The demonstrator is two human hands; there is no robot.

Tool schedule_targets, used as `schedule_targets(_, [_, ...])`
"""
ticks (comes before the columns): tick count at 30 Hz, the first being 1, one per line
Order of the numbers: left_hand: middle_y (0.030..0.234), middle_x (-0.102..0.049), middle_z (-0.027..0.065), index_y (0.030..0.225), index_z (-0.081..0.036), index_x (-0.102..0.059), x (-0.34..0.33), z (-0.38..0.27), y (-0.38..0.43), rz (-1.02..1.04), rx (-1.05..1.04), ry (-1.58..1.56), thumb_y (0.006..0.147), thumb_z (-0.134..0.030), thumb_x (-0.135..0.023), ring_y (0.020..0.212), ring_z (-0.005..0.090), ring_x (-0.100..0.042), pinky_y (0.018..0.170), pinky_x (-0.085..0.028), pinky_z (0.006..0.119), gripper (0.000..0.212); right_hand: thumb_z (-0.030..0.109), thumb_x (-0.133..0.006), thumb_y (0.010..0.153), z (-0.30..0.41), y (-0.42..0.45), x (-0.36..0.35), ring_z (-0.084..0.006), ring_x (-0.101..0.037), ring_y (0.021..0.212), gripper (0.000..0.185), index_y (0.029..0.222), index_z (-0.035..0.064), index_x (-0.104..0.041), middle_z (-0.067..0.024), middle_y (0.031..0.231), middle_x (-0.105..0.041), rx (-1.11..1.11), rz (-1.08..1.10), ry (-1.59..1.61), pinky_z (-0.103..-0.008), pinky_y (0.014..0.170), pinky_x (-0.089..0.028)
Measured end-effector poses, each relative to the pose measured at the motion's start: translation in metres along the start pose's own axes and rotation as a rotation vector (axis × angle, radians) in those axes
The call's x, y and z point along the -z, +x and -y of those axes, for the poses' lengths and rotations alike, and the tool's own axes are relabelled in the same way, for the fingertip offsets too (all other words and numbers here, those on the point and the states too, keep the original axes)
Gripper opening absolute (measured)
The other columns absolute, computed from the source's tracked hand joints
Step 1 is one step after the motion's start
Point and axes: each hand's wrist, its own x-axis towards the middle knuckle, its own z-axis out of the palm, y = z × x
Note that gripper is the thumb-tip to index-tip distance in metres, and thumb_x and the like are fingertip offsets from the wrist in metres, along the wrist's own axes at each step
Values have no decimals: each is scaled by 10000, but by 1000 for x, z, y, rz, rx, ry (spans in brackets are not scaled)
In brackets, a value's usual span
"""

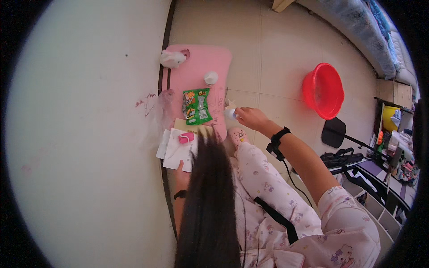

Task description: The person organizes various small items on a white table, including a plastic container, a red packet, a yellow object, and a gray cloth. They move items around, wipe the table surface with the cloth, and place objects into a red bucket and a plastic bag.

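Observation:
My right hand (249, 118) is closed round a small white and blue object (230, 114), just off the right edge of a pink low table (197, 55); what the object is, I cannot tell. My left hand (181, 175) has its thumb on the lower edge of a white paper sheet (176, 159); hair hides its fingers. A pink item (186, 137) with a white cord lies on the papers. Above them rests a green snack packet (197, 109), with a round white object (210, 78) beyond it. A white plush toy (172, 59) stands at the table's far left corner.
Clear crumpled plastic (165, 107) lies along the table's left edge, by the wall (100, 117). A red basin (323, 92) is on the tiled floor at the right, near a black flat stand base (334, 132). Long dark hair (211, 207) hangs across the view.

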Motion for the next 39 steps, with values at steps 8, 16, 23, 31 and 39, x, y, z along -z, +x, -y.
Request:
schedule_targets(8, [1165,-500,102,1214,7,-431,49,39,167,-22,-258,139,835,-172,-595,1011,220,-499,845,-415,361,450,189,-504,802,-45,117,-119,-355,-593,738,180,930,70,-461,-165,808,-596,-18,198,39,-447,631,-479])
schedule_targets(16, [1162,-495,87,1174,-26,-449,48,44,196,-331,-141,460,834,-220,-587,1053,213,-470,870,-382,348,415,115,-502,792,-30,144,-140,-328,-593,847,340,1125,88,-444,-163,941,-573,54,278,-182,-425,695,-498])
schedule_targets(23, [1213,-480,102,1181,-67,-432,104,53,107,6,32,253,875,-228,-502,1117,264,-476,894,-385,353,352,115,-547,770,-16,128,-99,-325,-565,930,761,1394,230,-128,-187,1054,-527,-166,415,-130,-421,773,-483])
schedule_targets(31, [1028,-594,103,1035,-49,-538,67,24,-58,-133,2,457,887,-206,-482,917,239,-571,811,-433,327,223,165,-584,752,-25,10,-25,-320,-593,806,371,1105,75,-512,-176,848,-606,-268,50,380,-396,712,-479])
schedule_targets(39, [951,-616,96,971,-37,-564,-2,-52,-199,49,-183,1032,888,-202,-483,853,219,-581,780,-444,315,202,155,-563,801,5,-235,120,-190,-577,510,153,832,9,-594,-99,596,-588,-708,-72,606,-310,530,-472])
